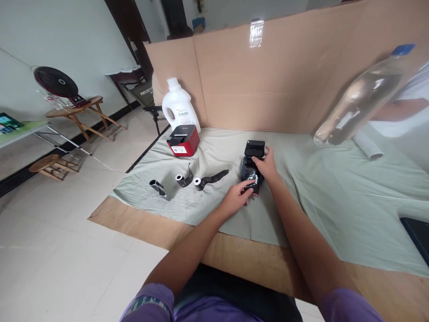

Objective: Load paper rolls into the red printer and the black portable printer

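A small black label printer (246, 169) stands on the green cloth with its lid (254, 149) raised. My right hand (267, 165) grips its right side near the lid hinge, thumb over the inside. At the printer's front edge, my left hand (237, 196) has its fingers closed on a shiny black label strip (252, 180) that lies over the front. The inside of the printer is partly covered by my fingers. Left of it lie two black label rolls with white cores, one roll (198, 184) trailing a dark strip and another roll (181, 180), plus a dark glossy tube (157, 186).
A red and black printer (185, 142) and a white jug (181, 107) stand at the back left. Cardboard (268, 80) walls the far side. At right lean a clear bottle (365, 98), a white tube (370, 145) and another person's arm (398, 110); a dark object (417, 235) lies nearer.
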Tool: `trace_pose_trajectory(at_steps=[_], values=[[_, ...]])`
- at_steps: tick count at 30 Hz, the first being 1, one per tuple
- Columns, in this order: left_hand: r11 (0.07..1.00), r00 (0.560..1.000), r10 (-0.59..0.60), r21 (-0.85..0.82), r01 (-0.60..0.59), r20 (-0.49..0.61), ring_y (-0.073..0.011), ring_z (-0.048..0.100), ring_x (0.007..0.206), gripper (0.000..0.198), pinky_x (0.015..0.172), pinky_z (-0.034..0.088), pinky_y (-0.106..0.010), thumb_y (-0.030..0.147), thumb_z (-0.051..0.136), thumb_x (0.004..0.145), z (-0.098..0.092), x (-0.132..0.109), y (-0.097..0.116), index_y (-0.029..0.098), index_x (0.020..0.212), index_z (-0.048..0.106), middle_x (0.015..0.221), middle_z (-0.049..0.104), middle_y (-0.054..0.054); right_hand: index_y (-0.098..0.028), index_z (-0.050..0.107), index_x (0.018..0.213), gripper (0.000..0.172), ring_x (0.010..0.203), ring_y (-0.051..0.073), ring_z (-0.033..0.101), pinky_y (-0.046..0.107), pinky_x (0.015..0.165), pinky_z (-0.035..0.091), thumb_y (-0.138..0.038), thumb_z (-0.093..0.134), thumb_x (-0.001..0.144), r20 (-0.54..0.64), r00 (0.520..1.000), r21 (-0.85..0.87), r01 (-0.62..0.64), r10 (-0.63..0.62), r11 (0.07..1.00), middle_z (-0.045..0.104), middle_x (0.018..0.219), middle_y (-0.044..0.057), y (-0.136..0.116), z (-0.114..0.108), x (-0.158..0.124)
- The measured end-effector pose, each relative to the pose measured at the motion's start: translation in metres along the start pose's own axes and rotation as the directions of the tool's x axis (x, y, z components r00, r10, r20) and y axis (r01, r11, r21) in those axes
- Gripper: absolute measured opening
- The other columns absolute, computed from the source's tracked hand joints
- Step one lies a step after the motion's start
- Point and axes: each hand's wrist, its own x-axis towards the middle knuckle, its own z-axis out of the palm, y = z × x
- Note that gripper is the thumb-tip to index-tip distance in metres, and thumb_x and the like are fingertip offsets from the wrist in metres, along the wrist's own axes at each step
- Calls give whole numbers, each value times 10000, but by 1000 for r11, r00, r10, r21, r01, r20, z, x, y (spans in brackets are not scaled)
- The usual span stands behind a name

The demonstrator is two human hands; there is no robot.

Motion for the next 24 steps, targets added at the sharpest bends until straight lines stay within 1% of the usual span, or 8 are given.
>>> trace_pose_trajectory(at_steps=[3,6,8,11,14,18,21,24], values=[[1000,1000,-10,9,10,16,-150,677,671,506,583,447,-221,385,608,952,0,-1,-2,165,1407,601,707,687,-30,-222,387,1437,733,971,229,654,379,907,524,-484,640,800,50,993,238,-116,107,964,668,1132,73,-4,-4,1],[1000,1000,-10,24,9,30,-147,670,665,479,573,441,-223,368,593,958,1,-1,-2,182,1399,611,737,704,-39,-245,501,1325,624,901,208,652,335,803,522,-583,617,813,112,978,305,-201,175,931,680,1049,44,-14,-19,0],[1000,999,-11,29,11,30,-147,668,665,472,565,436,-222,369,591,958,2,-1,-1,189,1393,617,758,715,-47,-242,591,1184,495,896,201,632,307,740,493,-571,605,814,165,969,268,-221,181,938,678,1037,43,-21,-30,0],[999,999,-23,26,22,29,-139,654,648,470,561,436,-225,377,592,955,2,-3,1,195,1387,623,805,738,-61,-223,655,1030,353,916,207,598,294,703,452,-451,644,761,256,951,179,-225,176,958,681,1032,55,-26,-40,0],[999,999,-33,31,32,30,-109,596,588,457,575,454,-234,377,581,959,2,-4,3,215,1384,628,897,771,-77,-218,663,1069,404,891,213,585,307,713,450,-364,689,693,286,933,118,-261,219,958,683,993,59,-24,-42,1],[999,999,-36,28,35,29,-105,581,577,454,592,468,-242,382,569,962,1,-4,2,225,1384,629,926,779,-76,-213,643,1195,522,897,217,598,336,773,482,-344,706,693,292,920,66,-293,262,954,679,1058,74,-19,-37,0],[999,999,-29,21,29,30,-125,615,613,453,584,459,-235,368,557,961,2,-4,2,216,1382,632,847,757,-61,-208,617,1256,551,906,218,616,361,831,507,-311,682,719,243,937,42,-270,253,962,675,1095,87,-16,-30,-3],[999,999,-28,20,27,41,-120,592,591,459,584,457,-236,375,536,967,2,-9,7,208,1384,631,809,738,-49,-211,615,1279,550,973,234,639,392,930,507,-293,667,738,168,964,14,-213,208,977,682,1151,103,-14,-24,-8]])
